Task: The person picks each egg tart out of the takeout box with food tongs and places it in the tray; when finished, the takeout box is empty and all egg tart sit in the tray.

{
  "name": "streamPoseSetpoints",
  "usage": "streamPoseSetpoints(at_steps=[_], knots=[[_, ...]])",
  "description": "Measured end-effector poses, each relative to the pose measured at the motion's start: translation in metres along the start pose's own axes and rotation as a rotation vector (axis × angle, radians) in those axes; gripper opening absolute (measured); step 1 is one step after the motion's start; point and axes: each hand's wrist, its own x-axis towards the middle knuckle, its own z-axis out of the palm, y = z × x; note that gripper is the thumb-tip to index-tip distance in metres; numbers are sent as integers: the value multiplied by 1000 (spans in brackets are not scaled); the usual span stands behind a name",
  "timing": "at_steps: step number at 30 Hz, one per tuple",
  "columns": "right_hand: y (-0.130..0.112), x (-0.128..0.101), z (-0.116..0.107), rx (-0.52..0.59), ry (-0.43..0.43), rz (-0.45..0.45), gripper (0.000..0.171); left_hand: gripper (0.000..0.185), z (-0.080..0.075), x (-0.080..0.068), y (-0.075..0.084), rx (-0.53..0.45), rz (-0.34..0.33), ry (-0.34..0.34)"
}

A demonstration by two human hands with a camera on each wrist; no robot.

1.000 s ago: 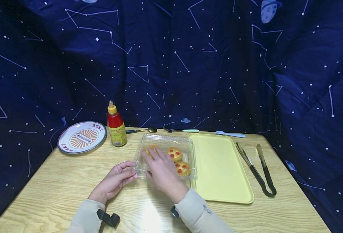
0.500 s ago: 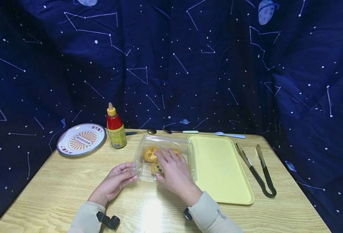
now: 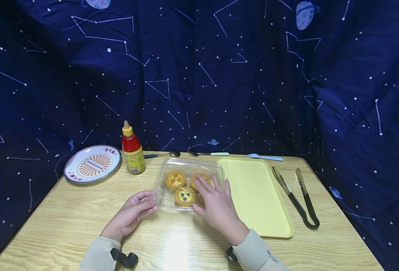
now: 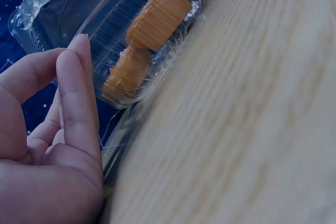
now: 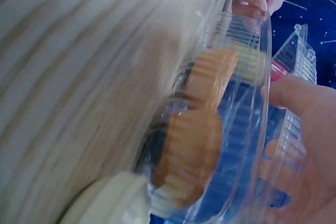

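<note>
A clear plastic clamshell box [image 3: 162,201] holds several small golden tarts. One tart [image 3: 175,179] has a segmented yellow top; another tart [image 3: 185,197] carries dark blue pieces. My left hand [image 3: 131,212] pinches the box's near left corner between thumb and fingers. Over the right side of the box, my right hand [image 3: 220,209] lies with fingers spread, covering part of a third tart [image 3: 195,183]. In the right wrist view, the right thumb [image 5: 289,93] is right at the box's rim. Behind the rim rises the lid [image 4: 31,17] in the left wrist view.
A pale yellow tray [image 3: 253,195] lies right of the box, with black-handled tongs [image 3: 304,210] beyond it. At the back are a patterned plate [image 3: 93,164], a red sauce bottle [image 3: 133,152], a spoon [image 3: 174,154], a green-handled utensil [image 3: 218,154] and a blue fork [image 3: 265,157].
My right hand has slid rightward across the box, uncovering the segmented tart and the blue-topped one. My left hand keeps its place at the corner. The head view has shifted slightly.
</note>
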Motion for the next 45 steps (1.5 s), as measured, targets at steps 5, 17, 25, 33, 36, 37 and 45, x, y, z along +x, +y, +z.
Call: streamPoseSetpoints(at_steps=[5, 17, 25, 33, 36, 37, 45], knots=[[9, -5, 1, 128, -3, 33, 70, 27, -2, -1, 0, 4, 13, -26], [35, -11, -4, 371, -68, 30, 69, 24, -4, 0, -1, 16, 21, -61], [42, -11, -6, 409, -84, 44, 74, 26, -4, 0, -2, 13, 37, -68], [45, -4, -10, 412, -103, 20, 74, 27, -3, -1, -3, 10, 30, -59], [48, 1, -15, 429, -114, 2, 71, 27, -2, -1, -3, 9, 30, -56], [50, 2, -18, 443, -118, 1, 71, 28, -2, -1, -3, 9, 30, -52], [52, 8, -22, 452, -142, -31, 71, 27, -5, 0, -2, 16, 19, -44]])
